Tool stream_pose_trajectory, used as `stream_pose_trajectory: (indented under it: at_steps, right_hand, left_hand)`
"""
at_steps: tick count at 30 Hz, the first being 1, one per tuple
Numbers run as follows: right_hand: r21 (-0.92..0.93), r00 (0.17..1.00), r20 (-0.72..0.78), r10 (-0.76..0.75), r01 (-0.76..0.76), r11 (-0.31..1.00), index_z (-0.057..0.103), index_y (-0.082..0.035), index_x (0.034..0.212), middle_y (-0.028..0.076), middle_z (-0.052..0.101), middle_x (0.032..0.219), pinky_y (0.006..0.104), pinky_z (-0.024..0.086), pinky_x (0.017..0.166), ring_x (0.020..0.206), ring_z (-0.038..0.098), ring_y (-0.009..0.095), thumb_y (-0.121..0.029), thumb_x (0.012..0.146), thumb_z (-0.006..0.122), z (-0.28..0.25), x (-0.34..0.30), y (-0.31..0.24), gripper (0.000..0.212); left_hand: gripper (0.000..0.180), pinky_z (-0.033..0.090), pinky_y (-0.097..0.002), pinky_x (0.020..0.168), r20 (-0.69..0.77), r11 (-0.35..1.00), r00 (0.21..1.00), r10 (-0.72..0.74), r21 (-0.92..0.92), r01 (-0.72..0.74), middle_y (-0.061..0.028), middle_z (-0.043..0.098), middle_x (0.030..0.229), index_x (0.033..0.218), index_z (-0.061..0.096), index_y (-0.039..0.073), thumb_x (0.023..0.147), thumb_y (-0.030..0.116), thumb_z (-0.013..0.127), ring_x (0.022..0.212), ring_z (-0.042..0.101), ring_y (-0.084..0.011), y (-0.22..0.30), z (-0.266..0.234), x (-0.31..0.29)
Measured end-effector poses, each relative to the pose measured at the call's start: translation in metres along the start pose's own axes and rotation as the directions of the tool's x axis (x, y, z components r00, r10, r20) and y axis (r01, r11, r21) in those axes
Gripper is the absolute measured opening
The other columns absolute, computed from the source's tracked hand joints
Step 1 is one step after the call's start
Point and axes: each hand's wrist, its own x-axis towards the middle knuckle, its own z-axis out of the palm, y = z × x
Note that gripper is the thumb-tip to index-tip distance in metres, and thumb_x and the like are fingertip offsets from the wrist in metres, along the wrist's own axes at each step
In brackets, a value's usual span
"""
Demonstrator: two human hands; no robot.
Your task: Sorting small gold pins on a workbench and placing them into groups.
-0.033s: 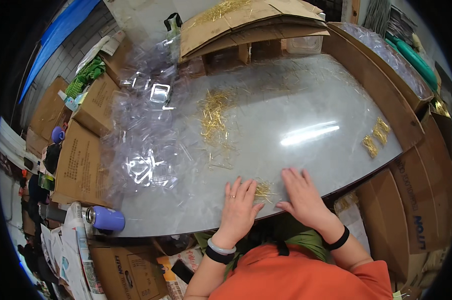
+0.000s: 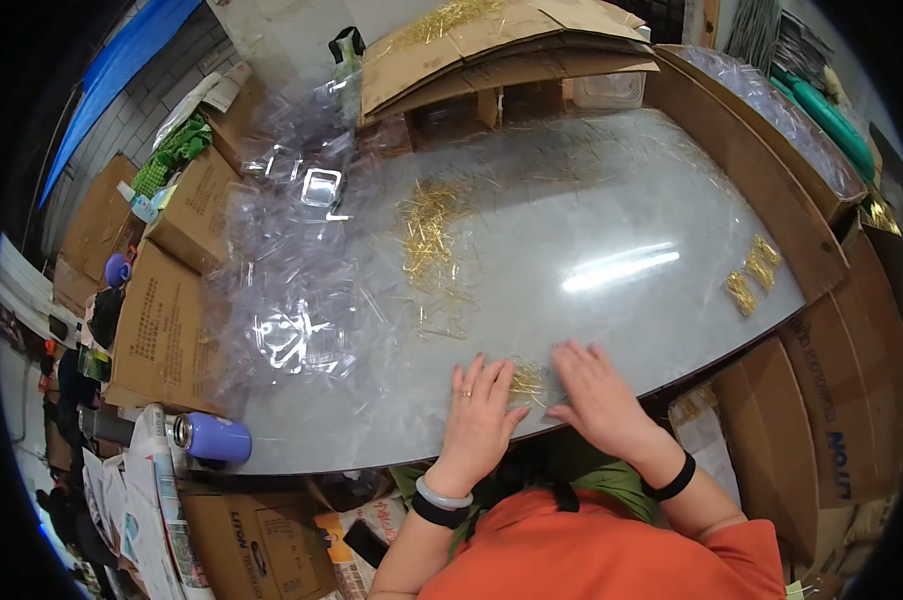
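Note:
A small bunch of short, thin gold strips (image 2: pixel 527 380), much like twist ties, lies on the grey tabletop (image 2: pixel 531 240) near its front edge. My left hand (image 2: pixel 479 415) rests flat along the left side of the bunch, its fingers stretched out and touching or very close to it. On the other side, my right hand (image 2: pixel 601 400) lies with fingers extended and thumb toward the strips. Neither hand grips anything. Farther off, a loose heap of the same gold strips (image 2: pixel 429 235) spreads over the table. Several neat gold bundles (image 2: pixel 751 275) sit at the right edge.
Clear plastic containers (image 2: pixel 301 330) pile up along the table's left side. A purple bottle (image 2: pixel 218 438) lies at the front left corner. Cardboard boxes (image 2: pixel 156 330) stand at left, a cardboard shelf (image 2: pixel 511 50) at the back, and a cardboard wall (image 2: pixel 761 160) runs along the right.
My right hand has shifted slightly left, closer to the small bunch of gold strips. My left hand stays almost where it was.

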Motion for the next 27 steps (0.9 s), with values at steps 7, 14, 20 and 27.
stream_pose_trajectory:
  at_steps: [7, 14, 20, 27]
  right_hand:
    - [0.274, 0.994, 0.100, 0.050, -0.075, 0.959, 0.052, -0.005, 0.138, 0.016, 0.056, 0.130, 0.0460, 0.043, 0.107, 0.122, 0.053, 0.038, -0.019, 0.076, 0.084, -0.002, 0.017, -0.011, 0.071]
    - [0.320, 0.968, 0.194, -0.156, 0.088, 0.944, 0.057, -0.005, 0.133, 0.014, 0.061, 0.125, 0.0469, 0.045, 0.103, 0.121, 0.055, 0.036, -0.022, 0.074, 0.084, 0.016, 0.039, 0.021, 0.067]
    - [0.240, 0.998, 0.021, 0.057, -0.060, 0.969, 0.051, 0.000, 0.137, 0.022, 0.053, 0.137, 0.0486, 0.045, 0.105, 0.126, 0.052, 0.042, -0.010, 0.081, 0.078, 0.015, 0.017, -0.008, 0.063]
    - [0.536, 0.991, -0.007, 0.135, -0.110, 0.837, 0.033, 0.009, 0.147, 0.035, 0.036, 0.149, 0.0524, 0.033, 0.118, 0.139, 0.039, 0.051, 0.004, 0.086, 0.057, 0.042, 0.017, -0.041, 0.066]
  left_hand:
    - [0.061, 0.028, -0.0588, 0.118, 0.003, 0.997, 1.000, -0.008, -0.082, 0.008, -0.0198, 0.048, 0.139, 0.144, 0.046, -0.002, 0.090, 0.012, 0.072, 0.138, 0.041, -0.0443, -0.005, -0.001, -0.004]
    - [0.062, 0.028, -0.0579, 0.119, 0.054, 0.982, 0.998, 0.025, -0.188, -0.014, -0.0251, 0.047, 0.140, 0.146, 0.043, -0.003, 0.091, 0.009, 0.070, 0.137, 0.042, -0.0466, -0.011, -0.007, 0.000]
    - [0.057, 0.028, -0.0576, 0.119, 0.096, 0.989, 0.995, 0.010, -0.146, 0.004, -0.0259, 0.047, 0.137, 0.143, 0.045, -0.005, 0.092, 0.006, 0.067, 0.136, 0.043, -0.0469, -0.009, -0.008, -0.004]
    - [0.055, 0.028, -0.0593, 0.118, 0.038, 0.992, 0.999, 0.016, -0.126, -0.011, -0.0248, 0.046, 0.138, 0.139, 0.045, -0.007, 0.089, 0.001, 0.066, 0.136, 0.040, -0.0482, -0.006, 0.007, 0.004]
